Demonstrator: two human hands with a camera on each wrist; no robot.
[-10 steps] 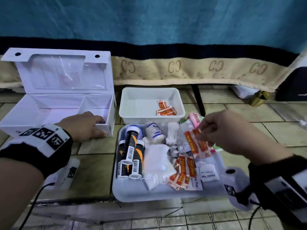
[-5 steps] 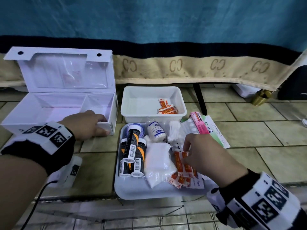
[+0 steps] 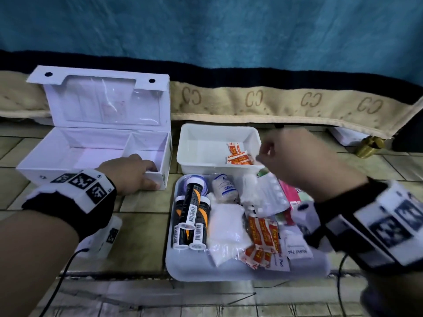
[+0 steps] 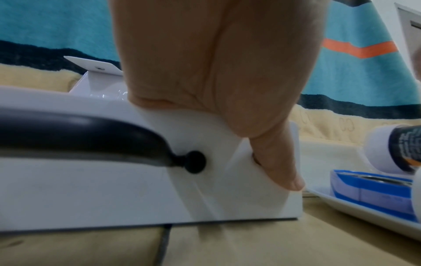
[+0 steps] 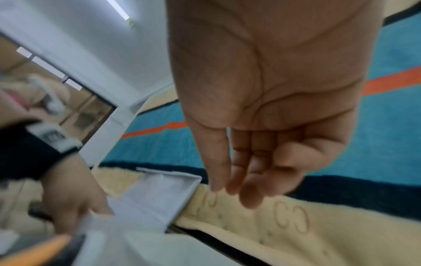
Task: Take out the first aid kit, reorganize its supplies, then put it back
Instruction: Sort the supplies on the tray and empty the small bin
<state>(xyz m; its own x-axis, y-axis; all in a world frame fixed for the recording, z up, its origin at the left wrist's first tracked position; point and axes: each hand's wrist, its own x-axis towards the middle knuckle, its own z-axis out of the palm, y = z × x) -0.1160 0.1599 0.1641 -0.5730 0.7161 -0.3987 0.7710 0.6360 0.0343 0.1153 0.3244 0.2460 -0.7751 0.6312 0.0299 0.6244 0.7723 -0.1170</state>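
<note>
The white first aid box [image 3: 68, 154] stands open and empty on the tiled floor, its lid [image 3: 103, 99] upright. My left hand [image 3: 135, 172] grips its front right wall, with the thumb [image 4: 280, 171] outside beside the black handle [image 4: 79, 129]. My right hand [image 3: 265, 152] hovers over the right rim of a small white tub [image 3: 206, 138] that holds orange plaster packets [image 3: 239, 154]. In the right wrist view its fingers [image 5: 239, 180] are straight and hold nothing. In front lies a white tray [image 3: 194, 268] with black-orange tubes [image 3: 192, 216], a crepe bandage roll [image 3: 223, 186], a gauze bag [image 3: 226, 229], more plasters [image 3: 263, 234] and alcohol pads [image 3: 297, 248].
A blue and beige blanket [image 3: 251, 101] hangs down behind the box and tub. A pink carton [image 3: 295, 195] and a blister pack [image 3: 272, 193] lie at the tray's right side. A small brass object [image 3: 368, 146] stands on the floor at the far right.
My right hand went down onto the plasters in the tray, then rose and moved back to the tub's right rim, where it is empty. My left hand has stayed on the box.
</note>
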